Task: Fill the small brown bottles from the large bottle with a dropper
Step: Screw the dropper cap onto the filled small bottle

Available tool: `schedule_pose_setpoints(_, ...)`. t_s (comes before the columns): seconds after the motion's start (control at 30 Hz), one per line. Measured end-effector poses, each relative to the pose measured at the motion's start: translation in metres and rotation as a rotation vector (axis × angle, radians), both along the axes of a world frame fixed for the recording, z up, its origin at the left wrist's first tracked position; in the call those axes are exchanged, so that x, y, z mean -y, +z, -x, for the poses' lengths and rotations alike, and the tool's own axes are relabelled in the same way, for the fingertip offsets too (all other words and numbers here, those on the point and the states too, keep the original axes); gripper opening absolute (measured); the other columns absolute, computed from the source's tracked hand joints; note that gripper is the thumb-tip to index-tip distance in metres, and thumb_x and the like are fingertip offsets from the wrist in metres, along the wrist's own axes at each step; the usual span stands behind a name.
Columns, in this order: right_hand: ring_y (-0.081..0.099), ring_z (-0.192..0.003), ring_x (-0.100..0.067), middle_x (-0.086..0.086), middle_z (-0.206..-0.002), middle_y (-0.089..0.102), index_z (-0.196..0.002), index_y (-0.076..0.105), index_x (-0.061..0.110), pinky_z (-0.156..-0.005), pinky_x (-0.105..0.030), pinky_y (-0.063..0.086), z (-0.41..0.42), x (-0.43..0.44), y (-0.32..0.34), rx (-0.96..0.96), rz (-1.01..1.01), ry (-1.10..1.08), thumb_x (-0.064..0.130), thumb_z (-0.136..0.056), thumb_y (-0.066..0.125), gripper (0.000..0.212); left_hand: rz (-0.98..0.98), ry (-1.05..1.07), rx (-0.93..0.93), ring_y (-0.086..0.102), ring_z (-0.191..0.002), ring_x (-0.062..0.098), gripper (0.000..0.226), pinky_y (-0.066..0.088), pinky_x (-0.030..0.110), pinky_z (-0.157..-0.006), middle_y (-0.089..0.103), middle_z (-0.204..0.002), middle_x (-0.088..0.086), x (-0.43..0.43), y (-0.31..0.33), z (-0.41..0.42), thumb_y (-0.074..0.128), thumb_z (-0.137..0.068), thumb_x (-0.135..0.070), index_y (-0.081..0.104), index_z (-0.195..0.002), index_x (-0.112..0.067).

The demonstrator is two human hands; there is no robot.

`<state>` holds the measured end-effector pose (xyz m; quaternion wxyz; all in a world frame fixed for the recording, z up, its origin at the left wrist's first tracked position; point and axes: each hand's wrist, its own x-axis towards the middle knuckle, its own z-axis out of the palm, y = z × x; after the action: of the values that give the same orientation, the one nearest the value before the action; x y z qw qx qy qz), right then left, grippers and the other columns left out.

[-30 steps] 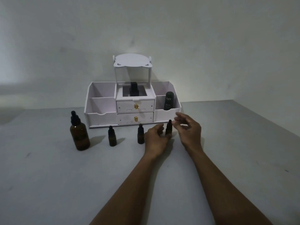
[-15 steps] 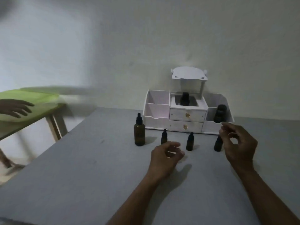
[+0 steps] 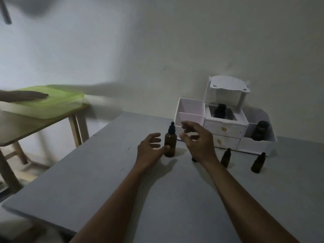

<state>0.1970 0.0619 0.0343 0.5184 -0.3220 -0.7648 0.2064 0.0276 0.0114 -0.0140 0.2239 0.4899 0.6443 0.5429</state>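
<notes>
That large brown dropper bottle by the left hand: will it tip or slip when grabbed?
The large bottle stands tall and narrow, so a sideways nudge could probably tip it. Its smooth, glassy-looking wall may be slippery and breakable. The left hand is open beside it.

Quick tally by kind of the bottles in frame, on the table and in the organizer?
Large brown dropper bottle: 1, on the table.
Small brown bottles: 3, on the table: one mostly hidden behind the right hand, one in the middle, one on the right.
Dark bottles in the white organizer: 2, one in the centre, one in the right bin.
Total: 6.
</notes>
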Motion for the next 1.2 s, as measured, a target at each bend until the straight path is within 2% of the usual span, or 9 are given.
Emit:
schedule_pose_setpoints(0.1, 0.058, -0.103, -0.001, 0.010, -0.121, 0.063, -0.130, 0.058, 0.021, -0.065, -0.003, 0.045, 0.022, -0.011, -0.003, -0.007, 0.074, -0.024, 0.015, -0.090, 0.068, 0.042, 0.037, -0.069, 0.000, 0.061, -0.106, 0.014, 0.068, 0.049, 0.019, -0.080, 0.062, -0.132, 0.002, -0.011, -0.003, 0.002, 0.084, -0.076, -0.030, 0.054, -0.137, -0.026)
schedule_pose_setpoints(0.23, 0.059, -0.110, -0.005, 0.003, -0.127, 0.064, -0.134, 0.057, 0.019, -0.073, -0.004, 0.043, 0.037, -0.023, -0.011, -0.017, 0.128, -0.035, 0.016, -0.093, 0.064, 0.041, 0.035, -0.130, 0.016, 0.061, -0.117, 0.020, 0.073, 0.049, 0.020, -0.083, 0.061, -0.135, 0.002, -0.022, -0.012, 0.006, 0.085, -0.074, -0.030, 0.052, -0.139, -0.029)
schedule_pose_setpoints(0.4, 0.059, -0.105, -0.002, 0.000, -0.122, 0.068, -0.125, 0.065, 0.018, -0.082, -0.006, 0.046, 0.042, -0.029, -0.018, -0.037, 0.084, -0.088, 0.013, -0.094, 0.064, 0.031, 0.015, -0.180, 0.026, 0.065, -0.113, 0.017, 0.059, 0.053, 0.027, -0.092, 0.066, -0.128, -0.003, -0.027, -0.013, 0.007, 0.080, -0.081, -0.022, 0.057, -0.136, -0.025)
schedule_pose_setpoints(0.53, 0.060, -0.089, 0.004, 0.001, -0.111, 0.072, -0.116, 0.069, 0.017, -0.071, 0.001, 0.046, 0.041, -0.033, -0.020, -0.063, 0.071, -0.077, 0.016, -0.088, 0.071, 0.028, 0.022, -0.203, 0.051, 0.066, -0.110, 0.016, 0.055, 0.053, 0.029, -0.093, 0.066, -0.127, -0.003, -0.024, -0.012, 0.007, 0.077, -0.084, -0.018, 0.059, -0.136, -0.020)
schedule_pose_setpoints(0.7, 0.062, -0.098, -0.005, 0.002, -0.111, 0.068, -0.126, 0.062, 0.016, -0.078, -0.012, 0.052, 0.041, -0.034, -0.016, -0.111, 0.113, -0.019, 0.023, -0.085, 0.075, 0.043, 0.029, -0.209, 0.035, 0.065, -0.112, 0.018, 0.056, 0.052, 0.034, -0.097, 0.065, -0.130, 0.001, -0.022, -0.010, 0.007, 0.076, -0.085, -0.017, 0.057, -0.137, -0.018)
schedule_pose_setpoints(0.8, 0.062, -0.107, -0.005, 0.001, -0.121, 0.067, -0.130, 0.062, 0.016, -0.081, -0.009, 0.049, 0.041, -0.034, -0.017, -0.096, 0.134, 0.008, 0.015, -0.092, 0.067, 0.038, 0.036, -0.201, 0.018, 0.065, -0.113, 0.019, 0.056, 0.052, 0.039, -0.101, 0.065, -0.131, 0.002, -0.023, -0.010, 0.008, 0.077, -0.085, -0.019, 0.057, -0.138, -0.019)
schedule_pose_setpoints(0.9, 0.062, -0.099, 0.001, 0.002, -0.119, 0.069, -0.123, 0.066, 0.018, -0.077, -0.002, 0.047, 0.042, -0.034, -0.021, -0.075, 0.120, -0.009, 0.012, -0.091, 0.068, 0.033, 0.025, -0.196, 0.002, 0.066, -0.111, 0.018, 0.055, 0.053, 0.040, -0.100, 0.066, -0.130, 0.001, -0.024, -0.011, 0.008, 0.078, -0.084, -0.020, 0.059, -0.136, -0.020)
schedule_pose_setpoints(1.07, 0.063, -0.094, -0.002, 0.007, -0.105, 0.068, -0.117, 0.067, 0.021, -0.075, -0.010, 0.053, 0.043, -0.034, -0.022, -0.114, 0.112, -0.010, 0.019, -0.080, 0.080, 0.040, 0.025, -0.198, -0.010, 0.066, -0.112, 0.018, 0.053, 0.053, 0.040, -0.100, 0.067, -0.129, 0.000, -0.024, -0.011, 0.009, 0.077, -0.085, -0.021, 0.060, -0.135, -0.020)
schedule_pose_setpoints(1.2, 0.062, -0.098, 0.002, 0.005, -0.115, 0.068, -0.125, 0.065, 0.019, -0.081, -0.011, 0.054, 0.044, -0.034, -0.021, -0.123, 0.114, 0.003, 0.014, -0.088, 0.070, 0.037, 0.023, -0.206, 0.002, 0.066, -0.112, 0.019, 0.054, 0.053, 0.038, -0.100, 0.067, -0.129, 0.000, -0.022, -0.011, 0.010, 0.077, -0.085, -0.020, 0.059, -0.136, -0.020)
